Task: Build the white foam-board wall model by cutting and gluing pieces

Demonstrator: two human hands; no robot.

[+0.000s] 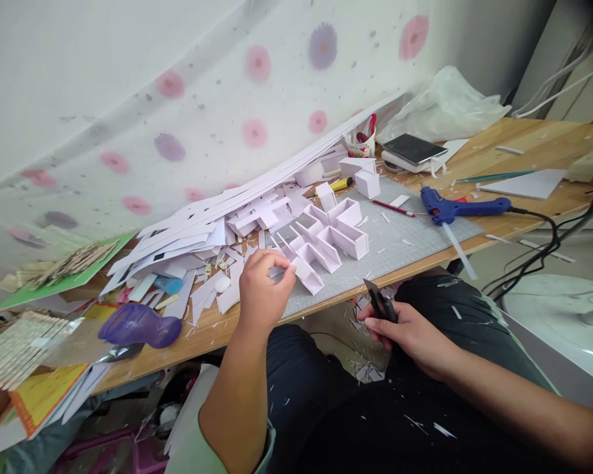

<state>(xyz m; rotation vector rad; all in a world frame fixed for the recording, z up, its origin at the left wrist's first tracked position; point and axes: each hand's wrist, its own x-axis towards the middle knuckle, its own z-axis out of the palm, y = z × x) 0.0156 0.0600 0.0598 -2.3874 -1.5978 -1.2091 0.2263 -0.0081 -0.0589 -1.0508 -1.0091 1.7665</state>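
Observation:
My left hand (267, 283) is at the front left of a white foam-board model (333, 230) made of several open box-like compartments. Thumb and index finger are pinched together at the model's near corner; whether they grip its edge or a small piece is hidden. In my right hand (400, 329) is a black utility knife (379, 301), its blade pointing up and left, held over my lap in front of the table edge. Under the model lies a grey cutting mat (400, 247). A red pencil (394, 209) and a yellow utility knife (333, 186) rest on it.
A blue hot glue gun (462, 205) with its cord lies at the right. White board sheets and offcuts (178, 243) pile up at the left, near a purple object (141, 325). Behind stand a cup of tools (360, 143), a black phone-like device (415, 149) and a plastic bag (442, 108).

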